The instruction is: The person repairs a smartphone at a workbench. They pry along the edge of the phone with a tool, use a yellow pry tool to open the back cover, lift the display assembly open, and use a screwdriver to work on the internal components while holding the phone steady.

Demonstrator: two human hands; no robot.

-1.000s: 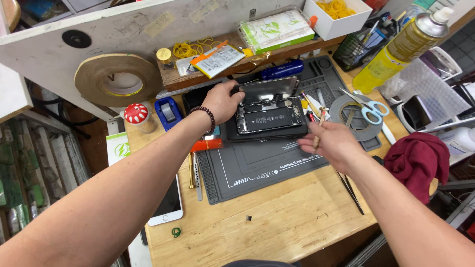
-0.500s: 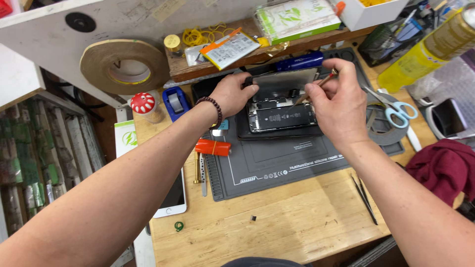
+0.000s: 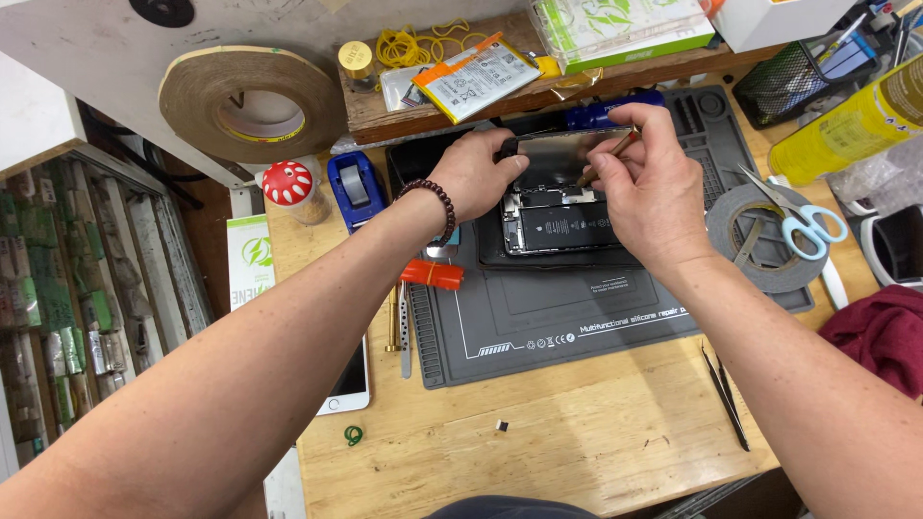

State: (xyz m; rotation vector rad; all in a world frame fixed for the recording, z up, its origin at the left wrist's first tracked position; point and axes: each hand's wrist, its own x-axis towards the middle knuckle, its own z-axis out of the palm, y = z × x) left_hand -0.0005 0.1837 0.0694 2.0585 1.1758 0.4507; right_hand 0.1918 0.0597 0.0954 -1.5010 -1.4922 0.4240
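An opened phone [image 3: 560, 227] lies on a dark grey silicone repair mat [image 3: 558, 317], its black battery and circuit boards showing. Its screen panel [image 3: 567, 152] stands tilted up at the far edge. My left hand [image 3: 478, 175], with a bead bracelet on the wrist, grips the screen panel's left edge. My right hand [image 3: 650, 187] pinches a thin brown tool [image 3: 608, 159] whose tip touches the raised panel near the phone's top end.
An orange-handled tool [image 3: 433, 274] lies at the mat's left edge. Black tweezers [image 3: 726, 396] rest on the wooden bench. Tape roll and scissors [image 3: 806, 223] sit right, a red cloth [image 3: 880, 332] beyond. A blue tape dispenser [image 3: 352, 183], a big tape roll [image 3: 252, 104] and a white phone [image 3: 348, 383] are left.
My right hand came in from the right of the mat to the phone's top end with the thin tool. The screen panel now stands raised. My left hand stayed at the phone's upper left.
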